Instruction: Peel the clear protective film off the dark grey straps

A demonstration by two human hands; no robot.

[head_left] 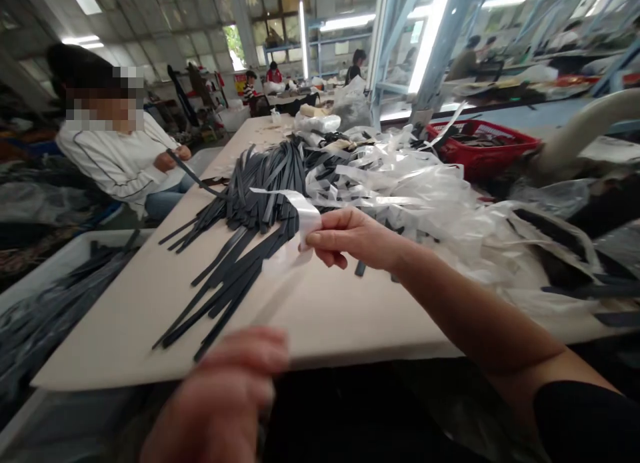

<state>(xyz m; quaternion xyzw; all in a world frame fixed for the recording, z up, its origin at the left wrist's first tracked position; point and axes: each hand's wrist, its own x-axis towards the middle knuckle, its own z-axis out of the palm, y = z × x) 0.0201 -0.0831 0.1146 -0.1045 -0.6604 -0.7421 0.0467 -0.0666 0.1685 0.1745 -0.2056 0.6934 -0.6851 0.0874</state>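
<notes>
My right hand (350, 239) is closed in a pinch on a clear plastic strip (300, 213), held just above the beige table (325, 316). The strip curls up to the left and trails down toward my left hand (225, 396). That hand is low at the table's near edge, blurred by motion, fingers curled; whether it grips the strip's lower end I cannot tell. A pile of long dark straps (250, 216) fans out on the table just left of my right hand.
A heap of crumpled clear plastic wrappers (430, 189) covers the table's right side. A red basket (480, 146) stands behind it. A person in a white top (120, 159) sits at the left handling a strap. Bins of dark straps (55, 303) flank the table's left edge.
</notes>
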